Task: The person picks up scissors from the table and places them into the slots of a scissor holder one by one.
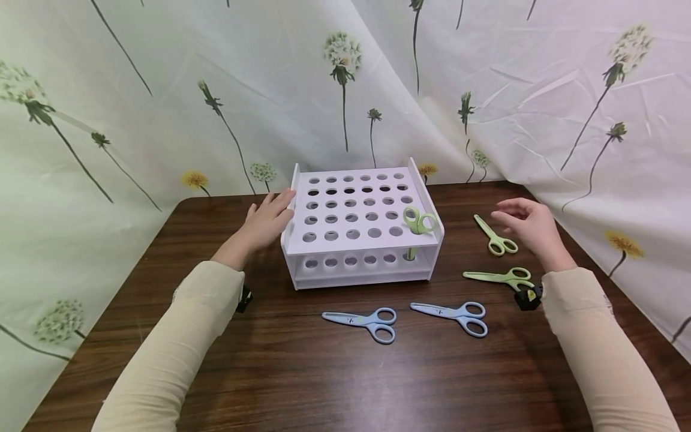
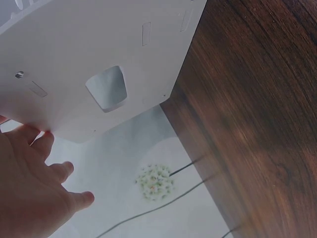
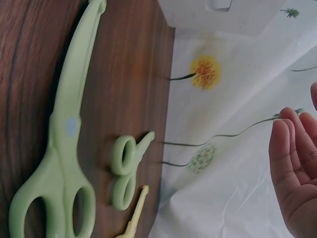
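White rack (image 1: pixel 356 245) stands mid-table, toward the far side; left hand (image 1: pixel 264 223) touches its left wall, fingers somewhat spread, pinching nothing visible. Right hand (image 1: pixel 531 228) hovers at far right beside the far green scissors (image 1: pixel 488 233), fingers bent and close together, nothing seen between them; can't tell if thumb meets fingertips. Step looks like reaching for scissors to rack. To do it well: pinch by the handle loops, turn blades down, line the tip up over a hole before lowering straight, and let the left hand brace the rack without pushing it sideways. Second green scissors (image 1: pixel 488 277) lie just nearer, partly behind the wrist gear, so best keep the right wrist clear of them. Two blue scissors lie on the table (image 1: pixel 270 372) near the rack's front, blades pointing left. Part of a yellow thing (image 3: pixel 133 218) shows in the right wrist view, probably scissors too, cut off by frame. Rack contents: one green pair (image 1: pixel 416 228) in the near-right hole, handles up, blade through to the lower tier; no scissors seen in other holes.
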Tool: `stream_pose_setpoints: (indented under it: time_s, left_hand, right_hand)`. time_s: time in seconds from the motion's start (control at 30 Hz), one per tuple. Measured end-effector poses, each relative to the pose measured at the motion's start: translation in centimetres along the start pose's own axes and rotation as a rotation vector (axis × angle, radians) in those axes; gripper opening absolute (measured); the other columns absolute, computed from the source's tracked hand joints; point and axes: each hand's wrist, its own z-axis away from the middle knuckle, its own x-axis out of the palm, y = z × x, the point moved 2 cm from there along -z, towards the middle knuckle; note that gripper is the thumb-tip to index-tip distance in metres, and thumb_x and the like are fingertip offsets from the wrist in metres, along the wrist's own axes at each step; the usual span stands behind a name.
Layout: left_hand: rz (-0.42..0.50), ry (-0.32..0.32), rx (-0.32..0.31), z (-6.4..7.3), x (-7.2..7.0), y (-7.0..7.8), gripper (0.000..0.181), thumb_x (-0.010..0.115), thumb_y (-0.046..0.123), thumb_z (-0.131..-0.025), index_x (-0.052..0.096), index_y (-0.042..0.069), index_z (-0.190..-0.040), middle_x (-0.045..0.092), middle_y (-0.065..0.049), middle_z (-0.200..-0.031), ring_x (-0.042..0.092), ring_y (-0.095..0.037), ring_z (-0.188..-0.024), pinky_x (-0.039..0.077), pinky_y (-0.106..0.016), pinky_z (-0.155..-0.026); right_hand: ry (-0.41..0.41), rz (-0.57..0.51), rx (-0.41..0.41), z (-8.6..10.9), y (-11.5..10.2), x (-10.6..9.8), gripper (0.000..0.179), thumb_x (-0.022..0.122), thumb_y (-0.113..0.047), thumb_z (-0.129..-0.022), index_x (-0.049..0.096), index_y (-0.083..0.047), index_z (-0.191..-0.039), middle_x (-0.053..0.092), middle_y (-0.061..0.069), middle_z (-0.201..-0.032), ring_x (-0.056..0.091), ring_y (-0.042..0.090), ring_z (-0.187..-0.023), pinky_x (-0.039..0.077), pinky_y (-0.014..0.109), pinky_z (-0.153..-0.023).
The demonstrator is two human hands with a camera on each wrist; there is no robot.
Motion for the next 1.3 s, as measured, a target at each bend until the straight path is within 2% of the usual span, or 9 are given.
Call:
stream_pose_setpoints:
  time_s: [0.1, 0.37, 0.5, 0.6, 0.67, 1.0, 1.17, 1.23, 1.3]
  left_hand:
    - [0.000, 0.003, 0.005, 0.0, 0.0, 0.0, 0.056, 0.021, 0.034, -0.097, 0.017, 0.014, -0.149, 0.011, -0.004, -0.153, -0.001, -0.030, -0.138, -0.006, -0.057, -0.102]
    - [-0.003, 0.000, -0.001, 0.1, -0.2, 0.1, 0.056, 0.021, 0.033, -0.097, 0.017, 0.015, -0.149, 0.010, -0.004, -0.153, -0.001, -0.029, -0.138, -0.005, -0.057, -0.103]
    - [-0.004, -0.007, -0.008, 0.0, -0.2, 0.1, 0.056, 0.020, 0.035, -0.097, 0.016, 0.016, -0.149, 0.009, -0.003, -0.153, -0.002, -0.029, -0.138, -0.006, -0.056, -0.103]
    - [-0.002, -0.008, -0.007, 0.0, -0.2, 0.1, 0.056, 0.020, 0.035, -0.097, 0.015, 0.016, -0.149, 0.009, -0.002, -0.153, -0.003, -0.029, -0.138, -0.007, -0.056, -0.103]
    - [0.001, -0.007, -0.006, 0.0, -0.2, 0.1, 0.056, 0.020, 0.035, -0.097, 0.015, 0.016, -0.149, 0.009, -0.002, -0.153, -0.003, -0.029, -0.138, -0.007, -0.056, -0.103]
    - [-0.004, -0.006, -0.005, 0.0, -0.1, 0.1, 0.056, 0.020, 0.036, -0.097, 0.015, 0.016, -0.149, 0.009, -0.003, -0.153, -0.003, -0.029, -0.138, -0.007, -0.056, -0.103]
    - [-0.006, -0.006, -0.009, 0.0, 0.0, 0.0, 0.055, 0.022, 0.033, -0.097, 0.015, 0.015, -0.149, 0.010, -0.004, -0.153, -0.003, -0.029, -0.138, -0.007, -0.056, -0.103]
    - [-0.003, -0.004, -0.009, 0.0, 0.0, 0.0, 0.055, 0.023, 0.031, -0.097, 0.016, 0.015, -0.149, 0.010, -0.004, -0.153, -0.002, -0.029, -0.138, -0.007, -0.056, -0.103]
    - [-0.003, -0.003, -0.010, 0.0, 0.0, 0.1, 0.055, 0.023, 0.031, -0.097, 0.016, 0.015, -0.149, 0.011, -0.005, -0.153, -0.002, -0.029, -0.138, -0.007, -0.056, -0.103]
  right_hand:
    - [-0.010, -0.009, 0.022, -0.1, 0.7, -0.2, 0.042, 0.067, -0.028, -0.085, 0.058, 0.004, -0.109, 0.061, -0.023, -0.077, 0.061, 0.005, -0.059, 0.050, 0.021, -0.055]
    - [-0.050, -0.004, 0.040, -0.2, 2.2, -0.5, 0.044, 0.067, -0.024, -0.085, 0.054, 0.007, -0.113, 0.061, -0.016, -0.080, 0.060, 0.002, -0.062, 0.050, 0.021, -0.055]
    - [-0.084, 0.030, 0.068, -0.2, 2.8, -0.6, 0.048, 0.066, -0.026, -0.086, 0.052, 0.008, -0.118, 0.063, 0.003, -0.093, 0.059, 0.001, -0.064, 0.050, 0.022, -0.056]
    - [-0.110, 0.061, 0.103, -0.3, 3.3, -0.6, 0.052, 0.065, -0.026, -0.086, 0.049, 0.008, -0.122, 0.058, 0.021, -0.108, 0.058, 0.000, -0.064, 0.050, 0.022, -0.059]
    - [-0.125, 0.072, 0.126, -0.4, 3.6, -0.6, 0.054, 0.064, -0.027, -0.087, 0.047, 0.009, -0.124, 0.054, 0.026, -0.113, 0.059, 0.001, -0.065, 0.050, 0.024, -0.061]
    - [-0.173, 0.108, 0.169, -0.4, 4.5, -0.5, 0.057, 0.063, -0.032, -0.087, 0.047, 0.007, -0.125, 0.054, 0.026, -0.113, 0.063, 0.026, -0.071, 0.050, 0.036, -0.068]
    - [-0.186, 0.099, 0.185, -0.4, 5.2, -0.2, 0.061, 0.062, -0.037, -0.087, 0.045, 0.006, -0.127, 0.050, 0.026, -0.118, 0.063, 0.029, -0.074, 0.049, 0.041, -0.072]
    - [-0.179, 0.107, 0.196, -0.4, 5.5, -0.2, 0.063, 0.062, -0.039, -0.086, 0.045, 0.004, -0.128, 0.051, 0.027, -0.118, 0.062, 0.029, -0.074, 0.042, 0.047, -0.082]
    - [-0.169, 0.118, 0.213, -0.4, 5.7, -0.2, 0.064, 0.063, -0.041, -0.085, 0.046, 0.003, -0.129, 0.051, 0.027, -0.118, 0.062, 0.030, -0.073, 0.029, 0.057, -0.090]
